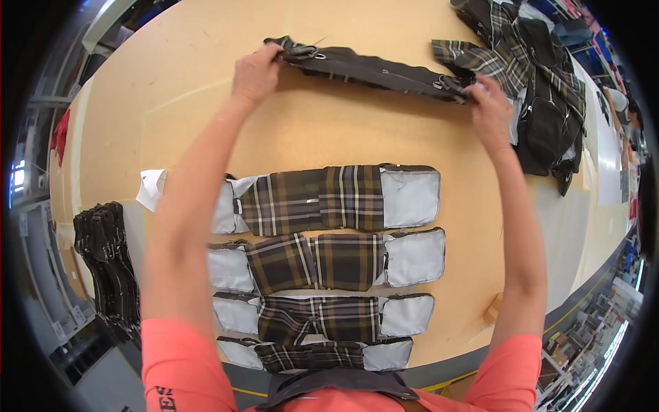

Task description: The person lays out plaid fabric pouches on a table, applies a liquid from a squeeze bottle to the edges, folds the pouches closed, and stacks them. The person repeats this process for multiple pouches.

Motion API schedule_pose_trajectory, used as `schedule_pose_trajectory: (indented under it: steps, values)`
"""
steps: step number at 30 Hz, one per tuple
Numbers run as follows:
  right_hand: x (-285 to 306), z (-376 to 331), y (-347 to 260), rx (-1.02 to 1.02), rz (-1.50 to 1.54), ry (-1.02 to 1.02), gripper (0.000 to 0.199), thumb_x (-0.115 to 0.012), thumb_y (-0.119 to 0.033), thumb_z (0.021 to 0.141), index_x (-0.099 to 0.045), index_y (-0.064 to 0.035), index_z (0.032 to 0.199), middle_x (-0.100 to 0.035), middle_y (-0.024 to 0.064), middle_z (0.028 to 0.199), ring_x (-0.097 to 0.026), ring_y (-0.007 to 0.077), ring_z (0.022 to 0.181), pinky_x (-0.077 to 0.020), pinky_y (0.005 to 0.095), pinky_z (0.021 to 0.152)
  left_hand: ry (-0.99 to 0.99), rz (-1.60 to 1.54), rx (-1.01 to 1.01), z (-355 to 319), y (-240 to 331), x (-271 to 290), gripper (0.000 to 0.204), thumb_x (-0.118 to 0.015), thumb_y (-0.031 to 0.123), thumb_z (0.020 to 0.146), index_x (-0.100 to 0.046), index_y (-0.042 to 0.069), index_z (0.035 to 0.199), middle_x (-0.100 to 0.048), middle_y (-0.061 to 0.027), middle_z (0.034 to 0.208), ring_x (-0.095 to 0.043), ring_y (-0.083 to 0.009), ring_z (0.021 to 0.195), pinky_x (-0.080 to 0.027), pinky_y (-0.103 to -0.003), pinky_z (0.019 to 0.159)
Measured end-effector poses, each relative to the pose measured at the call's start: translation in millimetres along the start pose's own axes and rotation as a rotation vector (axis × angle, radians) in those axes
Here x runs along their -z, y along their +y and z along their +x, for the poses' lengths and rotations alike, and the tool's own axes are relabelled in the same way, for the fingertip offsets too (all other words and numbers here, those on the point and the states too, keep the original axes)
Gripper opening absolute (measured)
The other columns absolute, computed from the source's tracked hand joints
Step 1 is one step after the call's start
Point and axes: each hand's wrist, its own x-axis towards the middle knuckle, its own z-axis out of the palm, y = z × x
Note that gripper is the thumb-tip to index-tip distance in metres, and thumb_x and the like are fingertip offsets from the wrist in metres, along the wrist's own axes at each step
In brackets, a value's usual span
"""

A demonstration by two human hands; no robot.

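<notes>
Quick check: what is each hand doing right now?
Left hand: closed on one end of the long dark zippered fabric strip.
Right hand: closed on its other end.

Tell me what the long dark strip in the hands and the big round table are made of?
The dark strip looks like matte woven fabric with small metal rings: it sags softly between the left hand and right hand. The table looks like smooth, pale wood, perhaps plywood.
</notes>
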Motion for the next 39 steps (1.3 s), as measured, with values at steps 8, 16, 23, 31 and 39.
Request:
schedule_pose_trajectory:
  steps: [8, 16, 23, 31, 39]
  values:
    - [119.3, 48.1, -24.5, -0.115, 0.560, -0.184, 0.025, -0.056, -0.006, 0.093, -0.058, -0.0032, 0.117, -0.066, 0.0052, 0.096, -0.057, 0.0096, 0.087, -0.0442, 0.0216, 0.082, -0.452, -0.549, 0.345, 18.3, -11.3, 161.8, 0.025, -0.068, 0.013, 0.084, -0.063, 0.007, 0.108, -0.068, -0.0031, 0.094, -0.063, -0.0102, 0.082, -0.049, -0.025, 0.075]
    - [66.6, 70.0, -50.5, -0.311, 0.847, -0.922, 0.040, -0.067, -0.018, 0.085, -0.063, -0.0023, 0.121, -0.066, 0.0003, 0.096, -0.056, 0.0058, 0.083, -0.0464, 0.0238, 0.078, -0.830, -0.425, 0.537, -1.5, -63.1, 163.8, 0.035, -0.071, 0.018, 0.081, -0.067, 0.005, 0.114, -0.068, -0.0048, 0.099, -0.062, -0.0142, 0.090, -0.049, -0.028, 0.085]
    - [-18.6, 16.8, -75.2, -0.019, 0.345, -0.014, 0.031, -0.068, -0.026, 0.084, -0.065, -0.0101, 0.110, -0.062, 0.0118, 0.102, -0.057, 0.0306, 0.099, -0.0452, 0.0376, 0.087, -0.267, 0.031, 0.359, -96.6, -109.8, 105.9, 0.043, -0.073, 0.035, 0.081, -0.067, 0.008, 0.114, -0.067, -0.0143, 0.108, -0.063, -0.0251, 0.101, -0.048, -0.034, 0.087]
    - [44.5, -64.7, -150.6, 0.235, 0.423, -0.336, 0.032, -0.071, -0.017, 0.079, -0.063, -0.0084, 0.109, -0.062, 0.0081, 0.109, -0.057, 0.0287, 0.100, -0.0456, 0.0342, 0.085, -0.058, 0.103, 0.125, -161.0, -54.5, 102.7, 0.028, -0.071, 0.028, 0.082, -0.067, 0.008, 0.102, -0.065, -0.0078, 0.088, -0.059, -0.0281, 0.091, -0.046, -0.039, 0.085]
    - [17.7, -68.0, -114.2, -0.451, 0.836, -0.408, 0.015, -0.062, -0.015, 0.089, -0.063, -0.0040, 0.100, -0.065, 0.0032, 0.083, -0.060, 0.0166, 0.074, -0.0465, 0.0280, 0.071, -0.143, 0.078, 0.184, -157.8, -65.4, 102.1, 0.013, -0.066, 0.021, 0.084, -0.066, 0.009, 0.087, -0.066, -0.0049, 0.087, -0.060, -0.0243, 0.079, -0.046, -0.039, 0.072]
